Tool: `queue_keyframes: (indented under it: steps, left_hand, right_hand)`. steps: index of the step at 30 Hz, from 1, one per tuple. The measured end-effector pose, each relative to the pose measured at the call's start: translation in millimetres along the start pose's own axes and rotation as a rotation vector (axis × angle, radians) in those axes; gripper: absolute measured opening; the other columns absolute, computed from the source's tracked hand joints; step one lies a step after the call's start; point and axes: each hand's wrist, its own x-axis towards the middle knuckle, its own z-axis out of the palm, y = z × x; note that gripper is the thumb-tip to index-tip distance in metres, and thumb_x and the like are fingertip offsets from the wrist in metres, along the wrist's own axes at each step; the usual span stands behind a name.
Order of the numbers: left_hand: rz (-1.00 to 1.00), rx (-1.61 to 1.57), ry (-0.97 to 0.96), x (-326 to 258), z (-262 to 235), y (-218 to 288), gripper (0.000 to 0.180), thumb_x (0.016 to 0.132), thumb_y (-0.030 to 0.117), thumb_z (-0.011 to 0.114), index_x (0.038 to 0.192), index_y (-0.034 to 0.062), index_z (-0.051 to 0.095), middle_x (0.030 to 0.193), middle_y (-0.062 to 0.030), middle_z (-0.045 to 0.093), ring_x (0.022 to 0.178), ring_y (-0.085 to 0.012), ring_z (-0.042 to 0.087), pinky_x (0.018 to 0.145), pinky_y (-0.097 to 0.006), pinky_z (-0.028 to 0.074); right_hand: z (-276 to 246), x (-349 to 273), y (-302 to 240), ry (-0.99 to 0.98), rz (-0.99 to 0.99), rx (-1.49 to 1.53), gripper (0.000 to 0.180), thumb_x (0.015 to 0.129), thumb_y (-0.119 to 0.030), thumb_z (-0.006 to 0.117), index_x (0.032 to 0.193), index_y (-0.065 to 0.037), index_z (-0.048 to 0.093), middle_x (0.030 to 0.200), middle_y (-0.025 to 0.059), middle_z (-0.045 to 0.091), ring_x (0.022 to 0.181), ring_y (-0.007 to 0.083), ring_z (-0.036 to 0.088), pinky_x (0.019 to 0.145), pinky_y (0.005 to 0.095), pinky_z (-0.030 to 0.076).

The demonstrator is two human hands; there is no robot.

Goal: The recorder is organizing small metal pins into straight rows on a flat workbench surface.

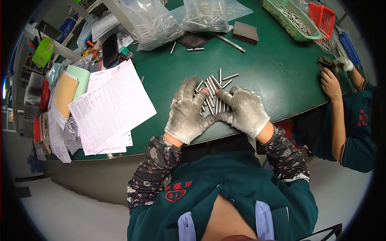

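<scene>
A loose pile of short, shiny metal pins [211, 87] lies on the green tabletop in front of me. My left hand [185, 114], in a soiled white glove, rests along the pile's left side with its fingers stretched out. On the other side my right hand [246, 111], gloved alike, lies with extended fingers touching the pins. Both thumbs come close together at the near edge, so the hands cup round the pile. Bare fingertips poke out of the gloves onto the pins. Some pins are hidden beneath the fingers.
Clear bags [155, 28] of pins stand at the back, near a brown block [245, 33] and a metal bar [231, 43]. Printed sheets [116, 108] cover the left side. A green basket [299, 34] of pins sits far right, where a co-worker's hand [331, 84] works.
</scene>
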Motion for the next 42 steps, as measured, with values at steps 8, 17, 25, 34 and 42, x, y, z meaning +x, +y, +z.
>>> queue_keyframes:
  steps: [8, 17, 25, 34, 42]
  left_hand:
    - [0.13, -0.095, -0.045, -4, 1, -8, 0.044, 0.063, 0.026, 0.076, 0.101, 0.0116, 0.059, 0.132, -0.0163, 0.038, 0.127, -0.0393, 0.033, 0.103, -0.054, 0.028]
    - [0.099, -0.106, -0.04, -1, 1, 8, 0.032, 0.064, 0.006, 0.064, 0.095, 0.0114, 0.059, 0.135, -0.0164, 0.038, 0.127, -0.0389, 0.034, 0.106, -0.057, 0.022]
    - [0.204, -0.213, -0.032, -8, -3, -3, 0.026, 0.061, 0.005, 0.067, 0.083, 0.0076, 0.055, 0.131, -0.0176, 0.041, 0.126, -0.0415, 0.034, 0.104, -0.057, 0.024]
    - [0.13, -0.376, 0.104, -13, -2, -2, 0.021, 0.059, 0.003, 0.067, 0.072, 0.0043, 0.05, 0.128, -0.0193, 0.045, 0.127, -0.0408, 0.034, 0.101, -0.05, 0.033]
    - [-0.068, 0.071, 0.155, 0, 4, 28, 0.012, 0.062, 0.013, 0.066, 0.061, 0.0052, 0.057, 0.123, -0.0142, 0.05, 0.123, -0.0366, 0.038, 0.104, -0.056, 0.025]
  right_hand:
    - [-2, -5, 2, -0.01, -0.002, 0.018, 0.049, 0.068, -0.032, 0.07, 0.11, -0.008, 0.059, 0.082, 0.0116, 0.055, 0.082, 0.0303, 0.056, 0.071, 0.0426, 0.045]
    - [-5, -1, 9, -0.02, -0.08, 0.048, 0.047, 0.067, -0.034, 0.069, 0.108, -0.013, 0.062, 0.08, 0.0106, 0.055, 0.077, 0.0303, 0.056, 0.066, 0.0425, 0.045]
    - [-7, -4, 22, -0.091, -0.126, 0.118, 0.038, 0.069, -0.031, 0.069, 0.103, -0.015, 0.065, 0.084, 0.0109, 0.058, 0.078, 0.0301, 0.057, 0.068, 0.0411, 0.045]
    - [6, 21, 42, 0.185, 0.006, -0.05, 0.016, 0.074, -0.011, 0.059, 0.089, -0.013, 0.064, 0.079, 0.0075, 0.057, 0.081, 0.0274, 0.058, 0.071, 0.0395, 0.047]
    - [-15, -2, 54, 0.035, -0.037, -0.011, 0.019, 0.067, -0.003, 0.057, 0.081, -0.013, 0.066, 0.083, 0.0067, 0.059, 0.085, 0.0268, 0.058, 0.073, 0.039, 0.047]
